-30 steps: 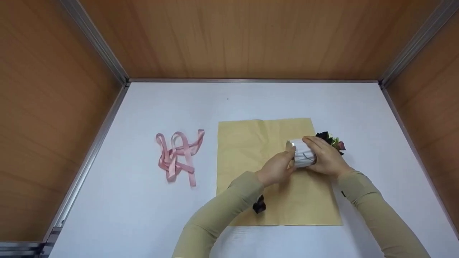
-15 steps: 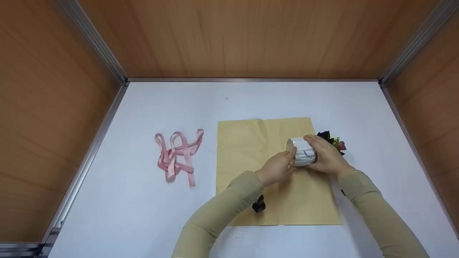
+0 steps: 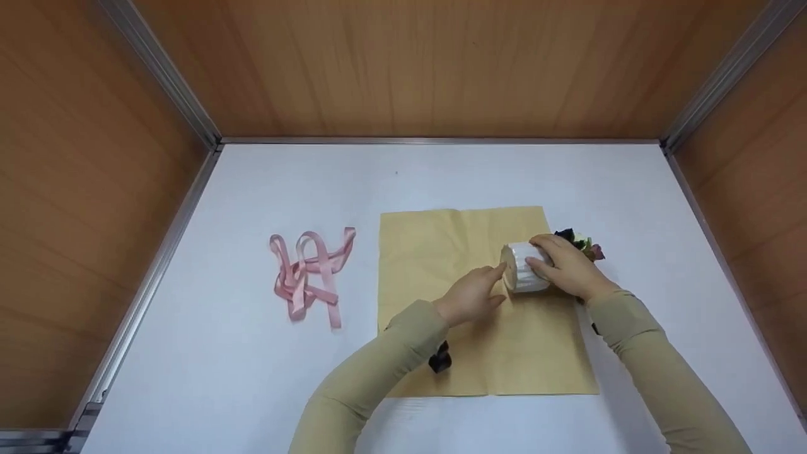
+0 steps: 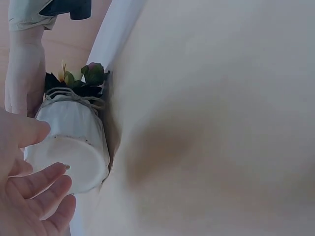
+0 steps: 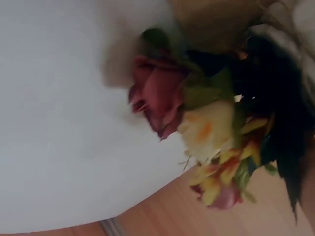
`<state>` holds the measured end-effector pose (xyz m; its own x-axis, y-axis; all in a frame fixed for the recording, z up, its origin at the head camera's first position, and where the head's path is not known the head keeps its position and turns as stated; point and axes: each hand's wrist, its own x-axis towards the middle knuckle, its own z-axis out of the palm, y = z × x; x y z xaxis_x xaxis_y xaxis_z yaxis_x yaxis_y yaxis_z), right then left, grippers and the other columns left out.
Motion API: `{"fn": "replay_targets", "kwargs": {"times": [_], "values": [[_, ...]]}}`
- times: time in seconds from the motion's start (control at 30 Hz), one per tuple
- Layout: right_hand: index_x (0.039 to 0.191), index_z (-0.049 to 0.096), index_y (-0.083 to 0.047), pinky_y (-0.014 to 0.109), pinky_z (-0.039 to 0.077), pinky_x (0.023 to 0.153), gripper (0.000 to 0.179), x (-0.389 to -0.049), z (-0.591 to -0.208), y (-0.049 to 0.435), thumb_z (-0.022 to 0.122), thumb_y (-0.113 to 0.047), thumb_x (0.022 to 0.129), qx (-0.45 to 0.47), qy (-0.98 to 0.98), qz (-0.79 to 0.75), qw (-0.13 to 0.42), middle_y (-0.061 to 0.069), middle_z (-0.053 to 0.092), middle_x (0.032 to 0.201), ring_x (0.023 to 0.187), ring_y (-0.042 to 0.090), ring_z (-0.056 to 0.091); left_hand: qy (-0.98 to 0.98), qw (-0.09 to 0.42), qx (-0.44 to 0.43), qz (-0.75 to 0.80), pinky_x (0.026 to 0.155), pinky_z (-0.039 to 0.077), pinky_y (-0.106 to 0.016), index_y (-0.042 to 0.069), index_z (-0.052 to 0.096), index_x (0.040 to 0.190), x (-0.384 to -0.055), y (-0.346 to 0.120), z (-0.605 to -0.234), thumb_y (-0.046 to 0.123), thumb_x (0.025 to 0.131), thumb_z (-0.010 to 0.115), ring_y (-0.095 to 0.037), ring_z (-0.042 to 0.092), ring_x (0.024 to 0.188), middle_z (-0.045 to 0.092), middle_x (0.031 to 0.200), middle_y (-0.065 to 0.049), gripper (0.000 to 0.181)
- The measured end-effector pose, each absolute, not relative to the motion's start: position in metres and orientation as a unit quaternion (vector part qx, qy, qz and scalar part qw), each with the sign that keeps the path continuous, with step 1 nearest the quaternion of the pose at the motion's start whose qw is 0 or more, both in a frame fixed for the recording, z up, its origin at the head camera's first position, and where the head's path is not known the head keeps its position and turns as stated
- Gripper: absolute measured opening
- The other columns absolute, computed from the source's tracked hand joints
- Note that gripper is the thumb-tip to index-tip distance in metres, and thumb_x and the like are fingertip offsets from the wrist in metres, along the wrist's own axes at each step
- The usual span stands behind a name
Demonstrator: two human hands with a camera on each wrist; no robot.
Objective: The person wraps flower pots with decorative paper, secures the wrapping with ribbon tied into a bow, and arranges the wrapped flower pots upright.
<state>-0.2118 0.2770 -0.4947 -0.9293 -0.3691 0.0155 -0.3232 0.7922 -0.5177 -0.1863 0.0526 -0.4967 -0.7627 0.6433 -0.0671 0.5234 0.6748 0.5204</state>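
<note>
A white flowerpot lies on its side over the brown wrapping paper, its flat base facing left. Twine circles the pot near its rim in the left wrist view. Artificial flowers stick out of it to the right; a dusky red rose and a cream flower show in the right wrist view. From above, my right hand grips the pot near the flowers. Beside the base is my left hand, fingers loosely extended; whether a fingertip touches the base I cannot tell.
A loose pink ribbon lies in loops on the white table, left of the paper. Wooden panels with metal edging enclose the table at the back and sides.
My left hand has let go of the pot's base end and drawn slightly left. My right hand's thumb now lies across the pot's upper side, and more of the base shows.
</note>
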Motion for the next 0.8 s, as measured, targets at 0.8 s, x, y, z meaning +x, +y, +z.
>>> {"fn": "replay_targets", "kwargs": {"times": [0.8], "values": [[0.123, 0.055, 0.005, 0.051, 0.039, 0.102, 0.042, -0.222, -0.518, 0.250, 0.042, -0.027, 0.100, -0.142, 0.970, -0.188, -0.052, 0.023, 0.058, 0.123, 0.117, 0.040, 0.052, 0.903, 0.156, 0.217, 0.336, 0.102, 0.041, -0.043, -0.008, 0.055, 0.124, -0.196, -0.051, -0.514, 0.016, 0.093, 0.057, -0.035, 0.054, 0.115, 0.056, 0.120, -0.024, 0.039]]}}
